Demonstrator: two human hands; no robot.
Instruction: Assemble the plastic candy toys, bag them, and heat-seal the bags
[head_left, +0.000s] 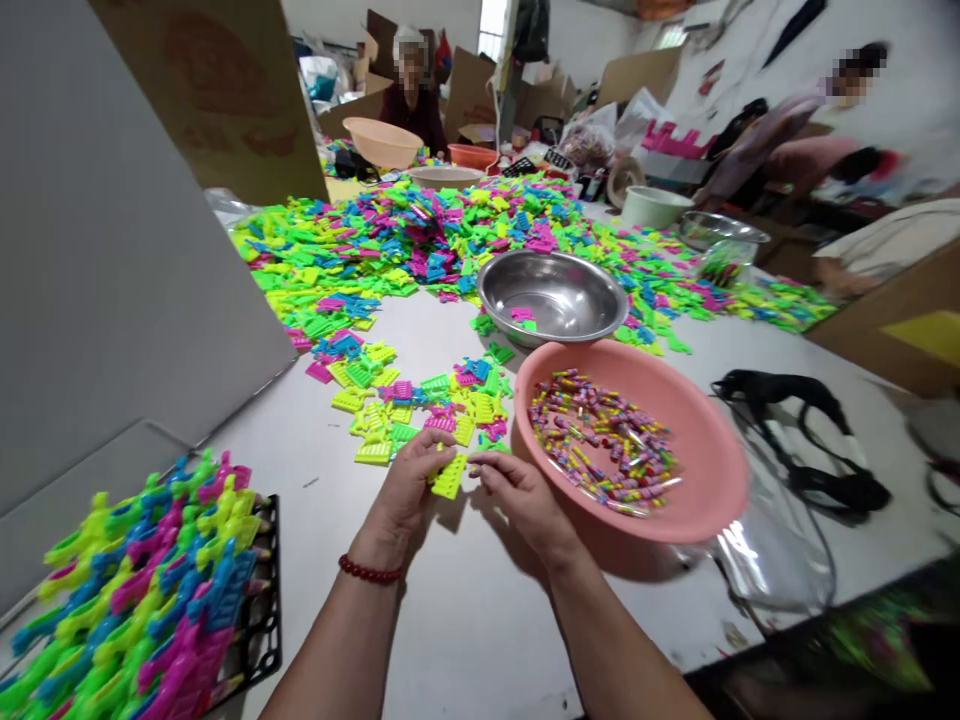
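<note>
My left hand [417, 478], with a red bead bracelet at the wrist, holds a yellow-green plastic piece [449, 476] between thumb and fingers. Just right of that piece is my right hand [517, 492], its fingertips pinched together; whatever they hold is too small to make out. A pink basin [716, 450] with many small striped tubes [600, 440] stands to the right of my right hand. Loose plastic pieces [397, 400] in yellow, green, pink and blue lie beyond my hands. At the lower left, a black rack [270, 600] bears rows of assembled coloured pieces [142, 590].
A steel bowl [555, 290] touches the pink basin's far side. Behind it spreads a large pile of coloured pieces [337, 250]. Black straps [810, 400] and a clear bag [780, 550] lie right. A grey panel [135, 220] rises left. One person [412, 100] sits across; others are at right.
</note>
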